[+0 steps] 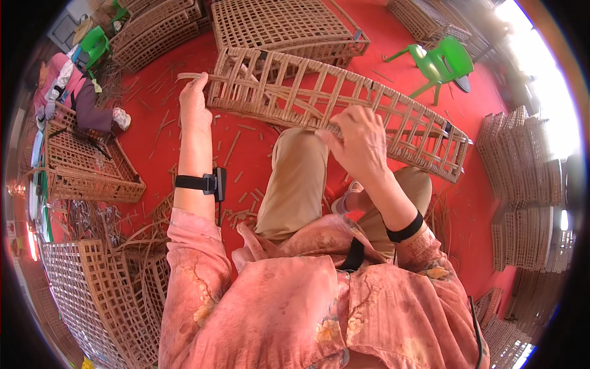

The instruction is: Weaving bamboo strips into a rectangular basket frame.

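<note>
A long woven rattan frame (301,92) with an open lattice lies slantwise in front of me, its near edge at my knees. At the frame's left end my left hand (195,101) is raised, its fingers closed on a flat rattan strip (218,78) that runs across to the lattice. My right hand (361,138) is at the middle of the near rim, fingers curled and thumb pressed toward the weave. Whatever is pinched there is hidden by the fingers.
Stacked woven baskets (283,24) stand beyond the frame, with more stacks (516,154) at right. A green chair (439,64) is at far right. Another person (77,92) sits at left by a basket (92,178). Cut scraps litter the red floor (160,141).
</note>
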Action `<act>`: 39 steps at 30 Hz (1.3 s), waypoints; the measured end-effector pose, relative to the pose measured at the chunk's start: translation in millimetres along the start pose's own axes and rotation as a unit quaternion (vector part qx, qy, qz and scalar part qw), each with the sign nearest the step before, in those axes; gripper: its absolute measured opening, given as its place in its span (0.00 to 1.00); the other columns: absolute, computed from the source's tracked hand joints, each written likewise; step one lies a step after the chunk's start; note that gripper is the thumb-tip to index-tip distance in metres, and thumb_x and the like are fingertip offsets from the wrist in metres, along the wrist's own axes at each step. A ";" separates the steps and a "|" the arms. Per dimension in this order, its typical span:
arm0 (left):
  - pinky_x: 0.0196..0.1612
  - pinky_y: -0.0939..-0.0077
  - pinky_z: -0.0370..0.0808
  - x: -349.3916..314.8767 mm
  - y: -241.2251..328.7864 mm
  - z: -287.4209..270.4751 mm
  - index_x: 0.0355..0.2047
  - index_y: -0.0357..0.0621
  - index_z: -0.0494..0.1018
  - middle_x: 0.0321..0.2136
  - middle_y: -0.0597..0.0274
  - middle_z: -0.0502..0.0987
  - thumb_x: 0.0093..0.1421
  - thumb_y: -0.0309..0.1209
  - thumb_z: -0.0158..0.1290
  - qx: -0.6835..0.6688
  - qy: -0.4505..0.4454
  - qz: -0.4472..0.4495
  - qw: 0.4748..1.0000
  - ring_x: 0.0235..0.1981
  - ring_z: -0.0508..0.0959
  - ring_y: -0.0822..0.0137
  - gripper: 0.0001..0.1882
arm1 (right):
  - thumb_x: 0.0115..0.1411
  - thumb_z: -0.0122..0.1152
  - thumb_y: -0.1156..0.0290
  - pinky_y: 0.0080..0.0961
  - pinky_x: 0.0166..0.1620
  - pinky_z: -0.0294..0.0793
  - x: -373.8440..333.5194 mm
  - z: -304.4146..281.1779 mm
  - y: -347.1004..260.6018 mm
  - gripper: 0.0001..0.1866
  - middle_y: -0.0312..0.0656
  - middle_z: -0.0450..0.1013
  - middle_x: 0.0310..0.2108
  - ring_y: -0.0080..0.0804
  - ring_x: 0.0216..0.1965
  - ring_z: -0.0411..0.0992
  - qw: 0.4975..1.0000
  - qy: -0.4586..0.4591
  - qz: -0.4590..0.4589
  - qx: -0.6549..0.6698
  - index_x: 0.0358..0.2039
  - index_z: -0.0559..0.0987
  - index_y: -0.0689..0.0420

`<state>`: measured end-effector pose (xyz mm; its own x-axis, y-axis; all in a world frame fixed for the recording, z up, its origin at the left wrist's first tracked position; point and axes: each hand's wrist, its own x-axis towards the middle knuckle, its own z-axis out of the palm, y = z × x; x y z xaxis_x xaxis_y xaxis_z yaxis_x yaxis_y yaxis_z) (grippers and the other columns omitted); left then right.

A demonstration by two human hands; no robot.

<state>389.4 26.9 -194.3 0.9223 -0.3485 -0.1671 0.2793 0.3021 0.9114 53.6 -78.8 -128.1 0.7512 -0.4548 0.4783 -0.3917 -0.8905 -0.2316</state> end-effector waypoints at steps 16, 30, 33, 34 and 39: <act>0.53 0.71 0.73 -18.4 5.2 -0.3 0.48 0.38 0.76 0.44 0.62 0.80 0.61 0.29 0.61 -0.081 -0.147 -0.007 0.986 0.46 0.78 0.69 0.16 | 0.59 0.64 0.52 0.45 0.46 0.67 64.1 37.7 -25.6 0.20 0.50 0.75 0.33 0.47 0.41 0.71 0.996 -0.031 0.024 -0.082 0.30 0.79 0.58; 0.39 0.70 0.72 -25.3 23.5 10.5 0.34 0.38 0.76 0.30 0.60 0.80 0.59 0.34 0.64 0.349 0.000 0.319 0.881 0.33 0.77 0.64 0.12 | 0.62 0.60 0.53 0.43 0.46 0.67 53.4 38.3 -21.7 0.19 0.47 0.73 0.34 0.45 0.42 0.70 0.995 -0.043 -0.014 -0.092 0.30 0.83 0.56; 0.39 0.63 0.73 -0.1 31.0 11.2 0.35 0.38 0.75 0.29 0.54 0.78 0.62 0.36 0.60 0.409 -0.004 0.529 0.744 0.32 0.77 0.55 0.13 | 0.61 0.61 0.55 0.43 0.46 0.67 53.0 41.8 -23.7 0.17 0.47 0.73 0.34 0.45 0.42 0.70 0.996 -0.032 -0.020 -0.076 0.30 0.83 0.56; 0.40 0.62 0.74 10.4 32.7 11.1 0.35 0.38 0.73 0.30 0.52 0.79 0.61 0.35 0.59 0.420 -0.052 0.491 0.761 0.35 0.79 0.54 0.12 | 0.61 0.61 0.55 0.43 0.46 0.67 52.6 42.1 -24.9 0.17 0.47 0.73 0.34 0.45 0.42 0.70 0.997 -0.031 -0.022 -0.074 0.30 0.83 0.56; 0.45 0.62 0.75 23.1 25.9 10.5 0.40 0.37 0.72 0.34 0.46 0.81 0.62 0.37 0.56 0.337 -0.149 0.288 0.884 0.40 0.82 0.54 0.15 | 0.59 0.63 0.58 0.44 0.48 0.68 42.7 42.1 -22.9 0.13 0.47 0.74 0.41 0.45 0.46 0.70 0.997 -0.002 -0.026 -0.067 0.33 0.81 0.56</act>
<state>415.2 17.4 -170.7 0.7209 -0.5573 0.4119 -0.5278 -0.0563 0.8475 117.0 -78.3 -138.0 0.7741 -0.4087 0.4834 -0.4201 -0.9029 -0.0907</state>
